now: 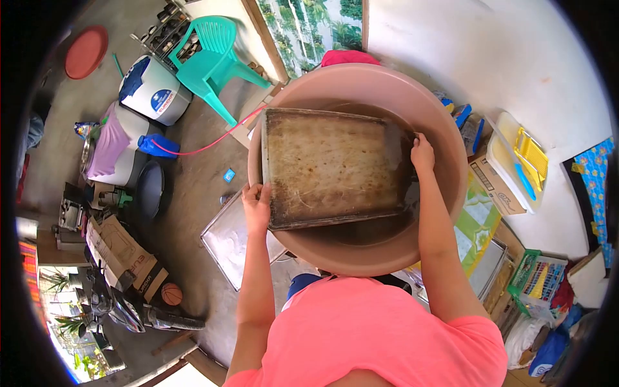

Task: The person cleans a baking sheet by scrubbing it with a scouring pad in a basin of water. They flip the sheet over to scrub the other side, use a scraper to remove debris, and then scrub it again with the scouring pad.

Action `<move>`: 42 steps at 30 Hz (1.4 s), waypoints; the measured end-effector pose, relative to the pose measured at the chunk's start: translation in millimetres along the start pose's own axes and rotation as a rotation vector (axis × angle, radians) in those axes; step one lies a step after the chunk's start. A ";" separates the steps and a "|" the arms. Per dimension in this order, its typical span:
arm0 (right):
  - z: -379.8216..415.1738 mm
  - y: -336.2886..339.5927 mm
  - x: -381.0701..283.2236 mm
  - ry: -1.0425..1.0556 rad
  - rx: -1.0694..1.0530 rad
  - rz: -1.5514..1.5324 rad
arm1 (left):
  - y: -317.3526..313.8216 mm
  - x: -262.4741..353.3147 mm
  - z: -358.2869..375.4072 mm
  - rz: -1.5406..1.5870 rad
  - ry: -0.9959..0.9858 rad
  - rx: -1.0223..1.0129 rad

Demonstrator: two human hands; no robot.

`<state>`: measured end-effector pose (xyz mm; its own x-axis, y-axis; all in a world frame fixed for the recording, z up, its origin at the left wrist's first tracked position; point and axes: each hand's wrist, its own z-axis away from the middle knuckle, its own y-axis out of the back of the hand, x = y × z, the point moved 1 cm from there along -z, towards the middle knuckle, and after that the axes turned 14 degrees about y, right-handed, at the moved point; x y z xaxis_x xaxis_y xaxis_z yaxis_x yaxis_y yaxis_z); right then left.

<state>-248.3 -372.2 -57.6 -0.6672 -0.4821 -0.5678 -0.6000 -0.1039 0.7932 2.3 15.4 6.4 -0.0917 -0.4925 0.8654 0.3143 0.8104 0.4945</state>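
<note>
A large, stained metal baking tray (332,169) lies across a wide pinkish-brown plastic tub (361,261) with murky brown water (361,235) in it. The tray's left end rests over the tub's rim, while its right end dips into the water. My left hand (257,201) is closed around the tray's left edge, near the lower corner. At the opposite end, my right hand (422,155) grips the right edge, its fingertips partly hidden. Below my left forearm, another shiny flat tray (225,238) lies on the floor beside the tub.
A green plastic chair (209,58) and white washing machine (155,90) stand at upper left. A pink hose (222,137) runs toward the tub from a blue container (158,146). To the right are a cardboard box (493,187), a knife with a blue handle (524,180) and a green basket (523,277).
</note>
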 end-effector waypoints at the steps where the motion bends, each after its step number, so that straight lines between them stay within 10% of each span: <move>1: -3.3 0.5 -0.9 0.018 0.033 -0.004 | 0.9 -1.4 2.1 0.001 -0.011 0.012; 15: 14.3 53.2 -33.0 0.247 0.139 0.330 | -4.1 -0.8 30.5 0.123 0.005 0.009; 24: 80.8 136.2 18.9 0.022 0.213 -0.510 | -2.8 -5.4 24.1 0.201 0.068 -0.105; 26: 134.5 179.3 36.4 -0.261 0.477 -1.071 | -5.9 -7.4 25.8 0.229 0.066 -0.108; 34: 315.1 185.5 179.1 -0.869 0.538 -0.851 | -3.1 -4.7 26.6 0.245 0.113 -0.163; 42: 446.1 154.6 265.4 -1.297 1.509 -1.007 | -2.7 5.0 30.1 0.309 0.184 -0.196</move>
<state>-715.0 -128.1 -183.7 0.5257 0.0132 -0.8506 -0.1972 0.9745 -0.1067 -27.5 20.2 11.8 0.2007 -0.2983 0.9331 0.4764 0.8620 0.1731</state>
